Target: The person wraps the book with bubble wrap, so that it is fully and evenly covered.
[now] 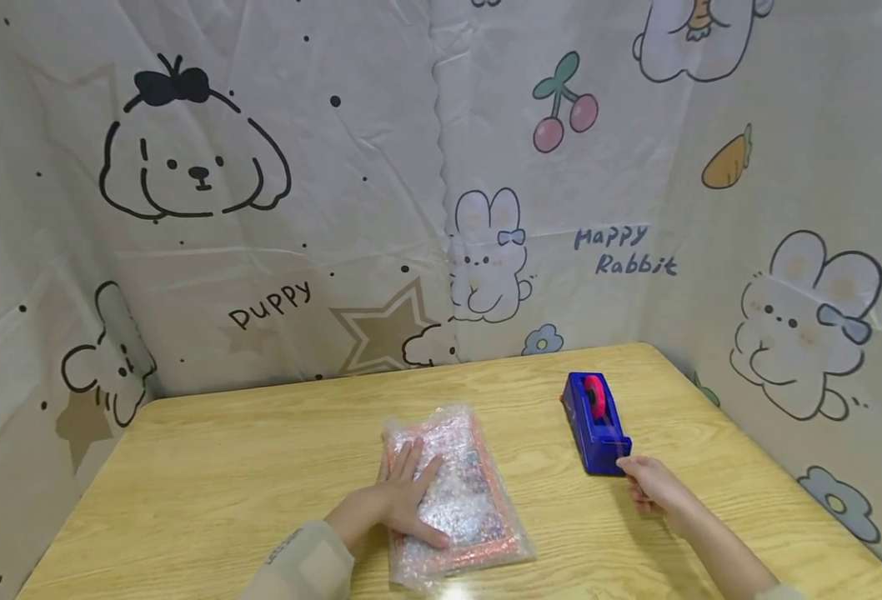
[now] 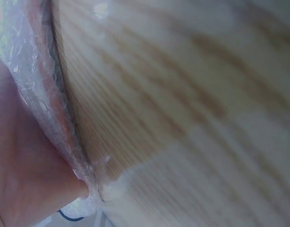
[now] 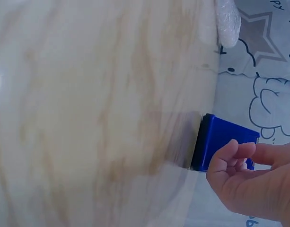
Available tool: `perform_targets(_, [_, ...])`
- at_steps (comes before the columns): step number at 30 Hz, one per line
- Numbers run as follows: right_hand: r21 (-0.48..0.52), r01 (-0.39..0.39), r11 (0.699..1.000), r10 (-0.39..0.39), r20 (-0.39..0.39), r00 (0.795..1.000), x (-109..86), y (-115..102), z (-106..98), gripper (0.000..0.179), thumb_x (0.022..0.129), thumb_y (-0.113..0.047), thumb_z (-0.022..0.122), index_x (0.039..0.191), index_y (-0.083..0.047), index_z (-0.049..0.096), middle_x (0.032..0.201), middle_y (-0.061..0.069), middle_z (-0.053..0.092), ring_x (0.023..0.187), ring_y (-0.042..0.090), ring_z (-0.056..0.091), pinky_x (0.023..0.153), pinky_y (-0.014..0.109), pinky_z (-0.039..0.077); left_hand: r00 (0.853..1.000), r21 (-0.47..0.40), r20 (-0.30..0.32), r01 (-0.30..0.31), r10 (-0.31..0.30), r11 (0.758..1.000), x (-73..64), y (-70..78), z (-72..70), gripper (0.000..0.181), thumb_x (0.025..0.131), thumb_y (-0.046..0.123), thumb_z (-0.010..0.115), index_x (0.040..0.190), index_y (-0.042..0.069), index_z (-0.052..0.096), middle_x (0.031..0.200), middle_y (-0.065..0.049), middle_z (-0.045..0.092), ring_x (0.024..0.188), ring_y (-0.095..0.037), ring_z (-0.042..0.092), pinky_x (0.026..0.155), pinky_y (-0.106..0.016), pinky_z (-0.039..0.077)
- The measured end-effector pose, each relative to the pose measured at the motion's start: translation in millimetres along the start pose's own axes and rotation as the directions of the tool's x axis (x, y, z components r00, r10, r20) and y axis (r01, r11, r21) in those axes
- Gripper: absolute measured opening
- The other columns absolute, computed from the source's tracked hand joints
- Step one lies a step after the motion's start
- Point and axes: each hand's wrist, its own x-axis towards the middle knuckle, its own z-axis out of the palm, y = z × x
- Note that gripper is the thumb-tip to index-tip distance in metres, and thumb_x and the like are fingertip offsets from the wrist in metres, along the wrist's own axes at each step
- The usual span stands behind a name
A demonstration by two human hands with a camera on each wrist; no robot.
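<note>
A flat rectangular item with an orange border, wrapped in bubble wrap, lies on the table. My left hand rests flat on its left part with the fingers spread; in the left wrist view the hand lies along the wrap's edge. To the right stands a blue tape dispenser with a pink-cored roll of clear tape. At its front cutting end, my right hand pinches the tape's end between thumb and forefinger. The right wrist view has the curled fingers overlapping the dispenser.
The wood-grain table runs back to a printed cloth with puppy and rabbit drawings, which hangs behind and on both sides. Between the wrapped item and the dispenser is a strip of bare tabletop.
</note>
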Motion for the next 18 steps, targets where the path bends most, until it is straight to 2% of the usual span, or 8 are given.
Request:
perform_targets(2, [0.004, 0.004, 1.000, -0.004, -0.005, 1.000, 1.9, 2.8, -0.4, 0.029, 0.096, -0.018, 0.031, 0.086, 0.007, 0.042, 0.057, -0.006, 0.030, 0.049, 0.005, 0.031, 0.047, 0.016, 0.034, 1.000, 0.003, 0.003, 0.000, 0.000, 1.000, -0.1, 0.1, 0.5, 0.113, 0.067, 0.064, 0.066, 0.147, 0.013, 0.006, 0.150, -0.022, -0.012, 0.137, -0.037, -0.012, 0.107, -0.057, -0.005])
perform_targets(4, [0.008, 0.009, 1.000, -0.009, -0.003, 1.000, 3.7, 5.5, -0.7, 0.040, 0.096, -0.020, 0.030, 0.104, 0.017, 0.043, 0.056, -0.006, 0.029, 0.048, 0.005, 0.030, 0.047, 0.016, 0.033, 1.000, 0.002, 0.007, 0.000, 0.000, 1.000, 0.0, 0.0, 1.1, 0.113, 0.067, 0.064, 0.066, 0.147, 0.014, 0.005, 0.150, -0.022, -0.013, 0.137, -0.037, -0.012, 0.107, -0.057, -0.005])
perform_targets(6, [0.007, 0.011, 1.000, -0.011, 0.000, 1.000, 4.6, 7.7, -0.8, 0.048, 0.097, -0.022, 0.028, 0.120, 0.019, 0.038, 0.056, -0.006, 0.029, 0.048, 0.005, 0.030, 0.047, 0.016, 0.033, 1.000, -0.002, 0.010, 0.000, 0.000, 1.000, 0.4, -0.3, 1.7, 0.113, 0.067, 0.064, 0.066, 0.147, 0.014, 0.005, 0.150, -0.022, -0.013, 0.137, -0.037, -0.013, 0.107, -0.057, -0.006])
perform_targets(9, [-0.010, 0.009, 1.000, -0.009, 0.001, 1.000, 5.1, 10.0, -1.7, 0.053, 0.098, -0.026, 0.027, 0.123, 0.020, 0.038, 0.055, -0.006, 0.029, 0.047, 0.005, 0.030, 0.046, 0.017, 0.032, 1.000, -0.006, 0.010, -0.003, 0.003, 1.000, 0.7, -0.5, 2.0, 0.113, 0.067, 0.064, 0.066, 0.147, 0.014, 0.005, 0.150, -0.022, -0.013, 0.136, -0.037, -0.013, 0.107, -0.057, -0.006])
perform_targets(13, [-0.023, 0.012, 1.000, -0.013, -0.061, 0.998, 4.2, 10.8, -5.2, 0.056, 0.099, -0.033, 0.028, 0.123, 0.015, 0.043, 0.057, -0.005, 0.027, 0.045, 0.005, 0.028, 0.043, 0.017, 0.030, 1.000, -0.001, 0.003, -0.010, 0.010, 1.000, 1.0, -0.9, 1.8, 0.112, 0.068, 0.064, 0.066, 0.147, 0.013, 0.005, 0.149, -0.023, -0.013, 0.136, -0.038, -0.013, 0.107, -0.057, -0.006])
perform_targets(16, [-0.044, 0.024, 0.999, -0.030, -0.128, 0.991, 3.5, 9.2, -7.9, 0.059, 0.098, -0.039, 0.031, 0.123, 0.012, 0.046, 0.069, 0.003, 0.039, 0.043, 0.003, 0.027, 0.041, 0.017, 0.029, 1.000, 0.000, 0.000, -0.015, 0.015, 1.000, 1.1, -1.7, 1.1, 0.113, 0.068, 0.064, 0.066, 0.147, 0.012, 0.005, 0.149, -0.023, -0.013, 0.136, -0.038, -0.013, 0.106, -0.057, -0.007])
perform_targets(18, [-0.041, 0.032, 0.999, -0.038, -0.167, 0.985, 3.8, 6.8, -7.9, 0.061, 0.096, -0.043, 0.035, 0.123, 0.011, 0.048, 0.088, 0.014, 0.047, 0.042, 0.002, 0.027, 0.041, 0.018, 0.030, 1.000, 0.005, -0.005, -0.014, 0.014, 1.000, 1.2, -2.5, 0.7, 0.113, 0.067, 0.065, 0.066, 0.147, 0.012, 0.005, 0.149, -0.023, -0.013, 0.136, -0.038, -0.013, 0.106, -0.058, -0.007])
